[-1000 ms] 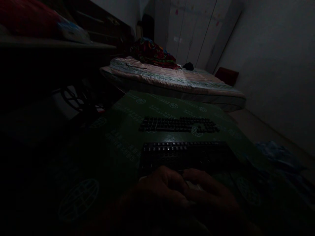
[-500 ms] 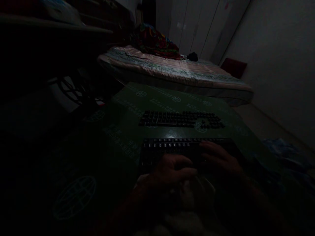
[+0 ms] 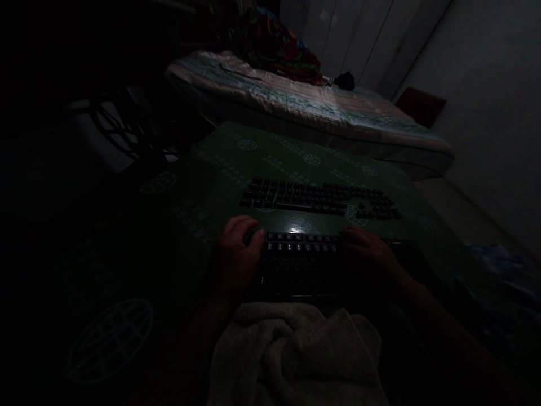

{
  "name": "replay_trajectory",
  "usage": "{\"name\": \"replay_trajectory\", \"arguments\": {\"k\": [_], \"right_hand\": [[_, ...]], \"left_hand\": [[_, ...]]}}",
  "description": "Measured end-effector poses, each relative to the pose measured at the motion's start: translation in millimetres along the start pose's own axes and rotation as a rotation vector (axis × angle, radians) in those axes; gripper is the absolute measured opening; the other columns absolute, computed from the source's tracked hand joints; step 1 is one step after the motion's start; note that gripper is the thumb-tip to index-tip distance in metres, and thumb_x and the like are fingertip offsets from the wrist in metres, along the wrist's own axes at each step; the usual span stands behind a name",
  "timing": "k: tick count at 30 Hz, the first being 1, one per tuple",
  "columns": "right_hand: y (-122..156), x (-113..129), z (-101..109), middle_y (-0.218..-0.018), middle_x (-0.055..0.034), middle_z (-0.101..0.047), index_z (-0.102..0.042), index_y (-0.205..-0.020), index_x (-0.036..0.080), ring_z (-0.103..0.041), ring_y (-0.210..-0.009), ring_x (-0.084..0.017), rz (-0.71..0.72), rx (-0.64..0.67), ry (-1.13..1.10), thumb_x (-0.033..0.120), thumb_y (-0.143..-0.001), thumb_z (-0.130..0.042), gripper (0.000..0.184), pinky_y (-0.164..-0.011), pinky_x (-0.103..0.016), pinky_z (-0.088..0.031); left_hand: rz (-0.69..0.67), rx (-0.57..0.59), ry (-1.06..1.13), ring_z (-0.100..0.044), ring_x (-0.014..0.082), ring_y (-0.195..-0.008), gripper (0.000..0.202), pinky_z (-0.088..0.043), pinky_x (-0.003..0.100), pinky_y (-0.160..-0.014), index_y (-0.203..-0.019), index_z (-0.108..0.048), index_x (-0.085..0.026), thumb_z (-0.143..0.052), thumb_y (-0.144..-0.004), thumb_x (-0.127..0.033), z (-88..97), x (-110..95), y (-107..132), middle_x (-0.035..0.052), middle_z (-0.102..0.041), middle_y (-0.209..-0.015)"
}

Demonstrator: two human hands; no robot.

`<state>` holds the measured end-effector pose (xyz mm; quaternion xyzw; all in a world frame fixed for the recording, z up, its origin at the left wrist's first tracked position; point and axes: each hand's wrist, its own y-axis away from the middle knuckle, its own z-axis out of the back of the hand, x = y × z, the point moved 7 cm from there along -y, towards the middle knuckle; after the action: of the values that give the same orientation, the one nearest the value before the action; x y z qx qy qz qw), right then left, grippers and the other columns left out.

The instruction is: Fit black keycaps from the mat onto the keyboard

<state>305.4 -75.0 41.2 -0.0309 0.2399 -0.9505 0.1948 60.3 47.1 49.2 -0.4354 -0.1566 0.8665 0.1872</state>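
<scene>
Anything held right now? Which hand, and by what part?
Left hand is at the far left corner of the nearer keyboard; right hand lies over its far edge. Too dark to confirm a grip. Cloth unheld.

Dim room: 1 striped bed (image 3: 304,107) beside pale cupboard doors (image 3: 355,34); plain wall (image 3: 494,101) at right.

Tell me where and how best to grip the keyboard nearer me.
Probably by both short ends, coming from either side: the nearer keyboard is long and lies flat. Your left hand is at its far left corner; your right hand is well short of the right end, so move it outward. The cloth bunched by the near edge makes that side awkward.
</scene>
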Motion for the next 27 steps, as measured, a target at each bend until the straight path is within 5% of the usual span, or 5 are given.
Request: {"name": "replay_trajectory", "arguments": {"k": [12,27], "right_hand": [[-7,5,-3,-0.108,-0.0095,-0.068,-0.069,-0.092,0.020,-0.062,-0.107,-0.021,0.001,0.085,0.004,0.018,-0.093,-0.041,0.028,-0.088,-0.037,-0.054],[1,3,-5,-0.106,-0.0064,-0.070,-0.071,-0.087,0.022,-0.059,-0.115,-0.023,-0.047,0.017,-0.067,0.017,-0.091,-0.046,0.026,-0.085,-0.038,-0.057]], "left_hand": [[0.076,0.098,0.015,-0.061,0.0205,-0.093,0.023,-0.049,0.031,-0.088,-0.086,-0.064,-0.016,-0.050,-0.078,-0.033,-15.3,15,-1,0.0076,-0.064,-0.098],[0.059,0.130,-0.003,-0.061,0.0200,-0.091,0.021,-0.049,0.031,-0.087,-0.084,-0.064,-0.017,-0.050,-0.078,-0.032,-20.0,18,1,0.0064,-0.064,-0.095]]}}
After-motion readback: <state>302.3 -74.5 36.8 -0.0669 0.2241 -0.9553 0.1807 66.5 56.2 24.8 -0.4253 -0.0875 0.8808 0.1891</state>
